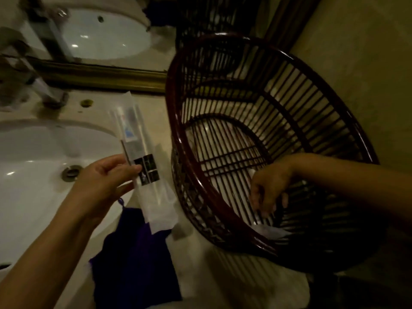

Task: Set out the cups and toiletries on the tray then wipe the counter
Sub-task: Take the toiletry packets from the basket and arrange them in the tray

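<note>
Toiletry packet (142, 152) pinched in your left hand (104, 184); your right hand (270, 186) curls, fingers down, inside slatted tray (223, 192), grip unclear.

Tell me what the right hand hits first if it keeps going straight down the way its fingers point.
The right hand points down into the slatted basket tray; it would probably meet the white packet lying on the slats below the fingertips, though depth is unclear.

- The left hand (107, 181) is raised at near left, forearm running in from the near-left corner, thumb and fingers pinched closed.
- The right hand (269, 186) reaches in from the right, wrist bent, fingers curled downward, grip unclear.
</note>
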